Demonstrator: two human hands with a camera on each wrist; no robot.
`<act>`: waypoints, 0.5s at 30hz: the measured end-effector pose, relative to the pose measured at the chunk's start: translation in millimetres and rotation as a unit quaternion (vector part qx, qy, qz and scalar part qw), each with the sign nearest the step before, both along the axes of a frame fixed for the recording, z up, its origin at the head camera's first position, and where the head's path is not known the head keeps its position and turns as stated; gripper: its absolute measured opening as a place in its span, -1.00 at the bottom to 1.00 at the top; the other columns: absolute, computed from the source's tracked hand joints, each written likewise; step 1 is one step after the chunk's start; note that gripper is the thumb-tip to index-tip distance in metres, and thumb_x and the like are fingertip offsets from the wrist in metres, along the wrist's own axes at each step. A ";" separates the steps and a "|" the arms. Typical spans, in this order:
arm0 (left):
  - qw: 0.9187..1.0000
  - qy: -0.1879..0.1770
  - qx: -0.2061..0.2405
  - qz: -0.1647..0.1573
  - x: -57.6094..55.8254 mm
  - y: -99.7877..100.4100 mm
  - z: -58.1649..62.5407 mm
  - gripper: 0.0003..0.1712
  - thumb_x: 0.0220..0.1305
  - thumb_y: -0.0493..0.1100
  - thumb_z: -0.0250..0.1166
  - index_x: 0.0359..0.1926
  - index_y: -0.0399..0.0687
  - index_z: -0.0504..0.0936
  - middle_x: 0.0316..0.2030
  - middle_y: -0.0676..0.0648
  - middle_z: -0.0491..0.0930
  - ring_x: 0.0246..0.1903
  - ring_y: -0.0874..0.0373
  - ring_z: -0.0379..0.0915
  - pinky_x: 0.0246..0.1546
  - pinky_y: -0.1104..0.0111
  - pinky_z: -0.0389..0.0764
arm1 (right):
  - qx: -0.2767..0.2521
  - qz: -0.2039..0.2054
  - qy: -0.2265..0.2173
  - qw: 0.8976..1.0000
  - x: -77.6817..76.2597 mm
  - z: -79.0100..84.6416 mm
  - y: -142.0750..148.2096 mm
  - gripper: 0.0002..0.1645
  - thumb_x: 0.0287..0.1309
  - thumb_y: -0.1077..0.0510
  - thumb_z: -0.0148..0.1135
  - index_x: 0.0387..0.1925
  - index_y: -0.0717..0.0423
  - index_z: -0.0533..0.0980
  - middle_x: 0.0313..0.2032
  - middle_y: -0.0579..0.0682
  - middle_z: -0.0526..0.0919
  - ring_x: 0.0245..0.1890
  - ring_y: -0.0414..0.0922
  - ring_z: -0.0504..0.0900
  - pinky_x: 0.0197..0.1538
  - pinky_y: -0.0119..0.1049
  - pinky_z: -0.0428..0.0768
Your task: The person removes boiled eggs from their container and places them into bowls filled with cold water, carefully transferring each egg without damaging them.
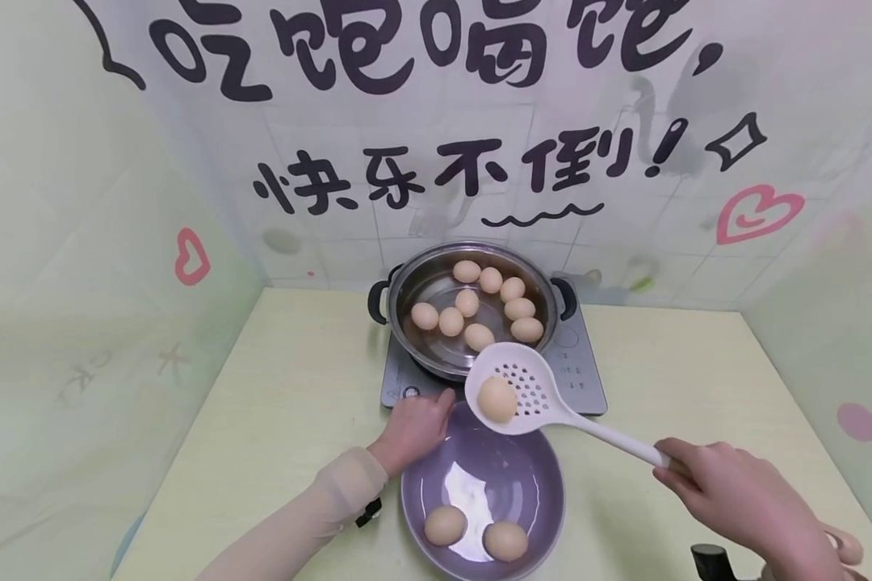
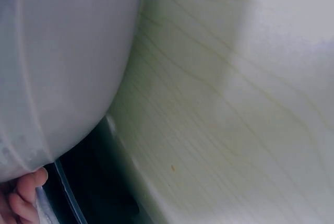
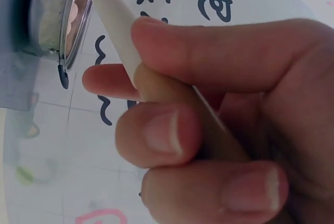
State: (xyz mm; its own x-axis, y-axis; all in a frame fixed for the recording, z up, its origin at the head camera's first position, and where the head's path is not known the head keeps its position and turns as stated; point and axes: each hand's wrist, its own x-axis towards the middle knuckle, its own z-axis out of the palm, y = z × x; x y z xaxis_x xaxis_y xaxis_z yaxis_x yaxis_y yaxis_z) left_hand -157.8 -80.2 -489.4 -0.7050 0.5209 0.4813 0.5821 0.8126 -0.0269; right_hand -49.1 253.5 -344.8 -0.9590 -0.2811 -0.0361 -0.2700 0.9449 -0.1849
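Observation:
My right hand (image 1: 744, 492) grips the handle of a white slotted spoon (image 1: 545, 391). One brown egg (image 1: 497, 399) rests in its perforated head, which overlaps the pot's near edge and the bowl's far edge in the head view. Close up in the right wrist view, curled fingers and a thumb wrap a tan handle section. My left hand (image 1: 412, 429) holds the far-left rim of a purple bowl (image 1: 530, 468); fingertips (image 2: 32, 179) show at the bowl's edge in the left wrist view. Two eggs, a left egg (image 1: 446, 526) and a right egg (image 1: 505, 541), lie in the bowl.
Behind the bowl, a steel pot (image 1: 416, 284) with black side handles stands on a flat cooktop (image 1: 589, 391). Several eggs (image 1: 519, 309) sit in it. The pale wood-look table (image 1: 312, 363) is enclosed by printed sheets at the back and sides.

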 end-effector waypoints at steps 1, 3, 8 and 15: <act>1.000 0.001 0.001 0.001 -0.4 0.0 -0.6 -0.81 0.15 -0.14 0.18 -0.48 -0.05 0.33 -0.85 0.09 0.27 -0.86 0.17 0.27 -0.86 0.37 0.18 | 0.000 -0.003 -0.001 1.000 4.1 -2.1 1.1 -0.81 0.05 0.10 0.24 -0.46 -0.22 0.38 -0.76 -0.34 0.08 -0.74 -0.41 0.02 -0.63 -0.46 0.09; 1.000 0.001 0.002 0.001 -1.1 0.0 -1.4 -0.81 0.14 -0.15 0.19 -0.48 -0.05 0.33 -0.85 0.09 0.27 -0.86 0.17 0.27 -0.86 0.36 0.17 | 0.001 -0.008 -0.003 1.000 10.9 -6.1 2.8 -0.79 0.03 0.09 0.25 -0.47 -0.24 0.37 -0.76 -0.35 0.08 -0.74 -0.41 0.02 -0.63 -0.47 0.09; 1.000 0.003 0.001 0.000 -1.5 0.0 0.1 -0.81 0.13 -0.15 0.19 -0.47 -0.06 0.33 -0.84 0.08 0.28 -0.86 0.14 0.27 -0.87 0.35 0.19 | 0.001 -0.005 -0.015 1.000 23.5 -17.6 7.1 -0.79 0.01 0.09 0.27 -0.45 -0.24 0.38 -0.76 -0.36 0.09 -0.72 -0.44 0.03 -0.63 -0.47 0.09; 1.000 0.001 0.007 0.002 -0.3 0.8 0.5 -0.82 0.15 -0.14 0.17 -0.46 -0.07 0.34 -0.83 0.05 0.31 -0.85 0.10 0.31 -0.86 0.33 0.22 | -0.022 0.017 -0.065 0.997 31.0 -35.4 13.3 -0.87 0.04 0.06 0.24 -0.33 -0.15 0.48 -0.75 -0.38 0.13 -0.71 -0.45 0.08 -0.65 -0.47 0.11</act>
